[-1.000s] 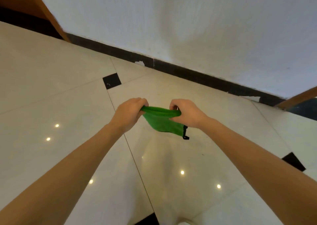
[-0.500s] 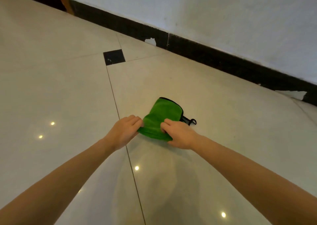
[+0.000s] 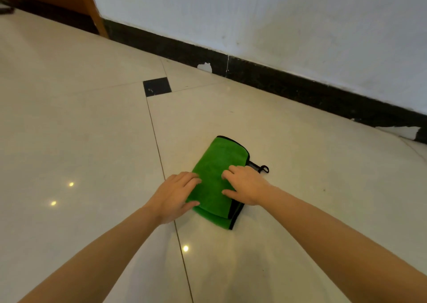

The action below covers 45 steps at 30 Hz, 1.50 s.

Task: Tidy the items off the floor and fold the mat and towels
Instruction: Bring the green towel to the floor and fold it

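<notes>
The floor [image 3: 92, 129] now carries the folded green towel [image 3: 215, 171], which a second ago hung in the air pinched between both hands. The left hand [image 3: 175, 194] lies flat, fingers straight, on its left edge; the right hand [image 3: 245, 184] presses its right side, fingers spread wide. That hand hides part of the black loop [image 3: 264, 169]; the towel's lower layers barely show.

Under the right hand [image 3: 246, 185] and beside the left hand [image 3: 174, 195] lies a bright green towel [image 3: 216, 175] edged in black, with a black hanging loop [image 3: 264, 169] just past the right hand. The floor tiles [image 3: 80, 122] are glossy cream with a small black diamond inset [image 3: 157, 86] well ahead of the left hand. The skirting [image 3: 288, 84] is black, the wall [image 3: 277, 20] white.
</notes>
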{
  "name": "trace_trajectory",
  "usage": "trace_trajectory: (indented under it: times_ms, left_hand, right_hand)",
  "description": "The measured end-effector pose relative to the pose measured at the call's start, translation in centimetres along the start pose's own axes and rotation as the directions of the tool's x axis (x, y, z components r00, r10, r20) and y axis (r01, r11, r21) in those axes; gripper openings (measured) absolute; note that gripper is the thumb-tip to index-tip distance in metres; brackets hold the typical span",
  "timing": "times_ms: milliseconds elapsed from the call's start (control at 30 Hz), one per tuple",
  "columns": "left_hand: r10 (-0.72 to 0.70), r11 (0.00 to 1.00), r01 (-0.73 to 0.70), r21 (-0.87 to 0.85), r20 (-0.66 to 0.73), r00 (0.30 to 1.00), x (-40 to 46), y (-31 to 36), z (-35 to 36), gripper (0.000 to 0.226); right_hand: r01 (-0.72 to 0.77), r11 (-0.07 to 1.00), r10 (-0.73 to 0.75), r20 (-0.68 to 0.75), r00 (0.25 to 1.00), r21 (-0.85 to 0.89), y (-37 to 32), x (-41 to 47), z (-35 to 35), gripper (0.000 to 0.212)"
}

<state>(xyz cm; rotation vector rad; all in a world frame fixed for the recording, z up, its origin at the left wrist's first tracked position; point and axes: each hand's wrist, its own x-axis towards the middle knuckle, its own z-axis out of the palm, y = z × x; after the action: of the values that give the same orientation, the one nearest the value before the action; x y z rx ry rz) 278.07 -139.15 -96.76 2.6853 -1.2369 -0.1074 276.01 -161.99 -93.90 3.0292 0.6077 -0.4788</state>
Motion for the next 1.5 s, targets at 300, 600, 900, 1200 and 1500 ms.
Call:
trace_trajectory:
  times_ms: [300, 600, 900, 1200, 1500]
  left_hand:
    - [-0.273, 0.962, 0.268, 0.057, 0.292, 0.917, 1.2, 4.8, 2.2, 0.08]
    - [-0.271, 0.953, 0.289, -0.094, 0.166, 0.948, 2.1, 5.3, 1.0, 0.064]
    - [-0.815, 0.458, 0.519, -0.722, -0.108, 0.569, 4.2, 4.6, -1.5, 0.017]
    - [-0.978, -0.08, 0.522, -0.849, 0.168, 0.123, -0.9, -2.3, -0.6, 0.03]
    - [-0.972, 0.2, 0.606, -0.77, -0.081, 0.219, -0.8, -3.2, 0.0, 0.032]
  right_hand:
    - [-0.079, 0.993, 0.08, -0.008, 0.997, 0.087, -4.7, -2.0, 3.3, 0.055]
    - [-0.106, 0.993, 0.113, 0.121, 0.986, -0.059, -4.3, -0.8, 1.1, 0.041]
    - [-0.014, 0.999, 0.027, -0.482, 0.876, 0.029, -2.6, 3.5, -4.9, 0.028]
    - [-0.388, 0.894, 0.421, -0.123, 0.899, 0.225, 0.7, 3.1, -1.9, 0.044]
    - [-0.46, 0.858, 0.466, 0.03, 0.884, 0.229, 3.3, 2.4, 0.5, 0.048]
